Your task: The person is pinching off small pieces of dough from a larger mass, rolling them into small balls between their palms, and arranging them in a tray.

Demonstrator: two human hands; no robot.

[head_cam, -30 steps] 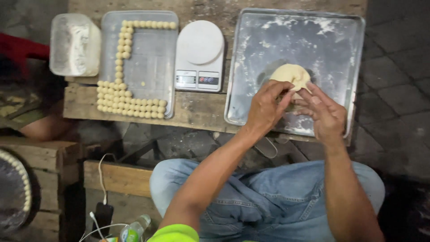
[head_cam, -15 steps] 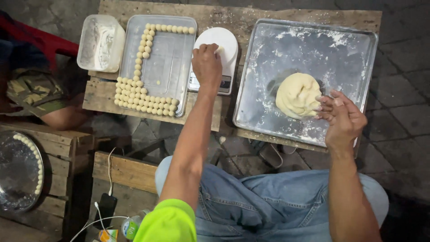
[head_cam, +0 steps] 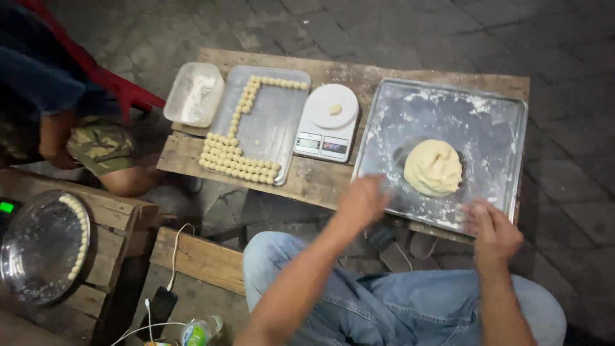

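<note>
Soft, sticky-looking dough mound [head_cam: 433,168] on floured tray [head_cam: 500,122], best pinched at edge; left hand [head_cam: 362,202] blurred, right hand [head_cam: 492,232] loosely curled.

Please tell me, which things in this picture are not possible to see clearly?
- Head view: left hand is motion-blurred; its grip is unreadable.
- Scale display: digits too small.
- Right hand: palm faces away, so anything held is hidden.
- Bottle: cut by the bottom edge.

Both forearms reach forward, the left hand [head_cam: 360,204] blurred and loosely curled, the right hand [head_cam: 492,232] half-closed.
</note>
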